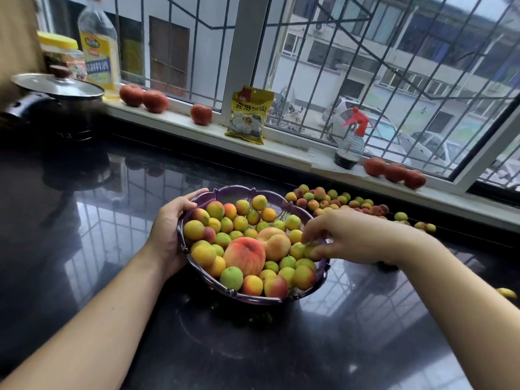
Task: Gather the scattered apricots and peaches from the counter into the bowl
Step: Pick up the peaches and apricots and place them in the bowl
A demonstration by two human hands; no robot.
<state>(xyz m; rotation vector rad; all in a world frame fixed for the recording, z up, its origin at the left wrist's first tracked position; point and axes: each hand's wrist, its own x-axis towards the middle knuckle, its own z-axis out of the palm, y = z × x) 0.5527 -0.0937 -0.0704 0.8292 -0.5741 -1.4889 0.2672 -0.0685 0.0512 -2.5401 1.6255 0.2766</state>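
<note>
- My left hand (171, 235) gripped the bowl (225, 192) rim.
- Right hand (337, 237) fingers pinched an apricot (309, 250); soft, light, so I'd cradle it gently.

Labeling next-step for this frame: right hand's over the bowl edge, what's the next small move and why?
Probably let go and reach back to the pile. The right hand hangs over the bowl with its fingertips on a small apricot already among the fruit, while the left hand steadies the rim. Many apricots still lie in the pile behind the bowl.
</note>
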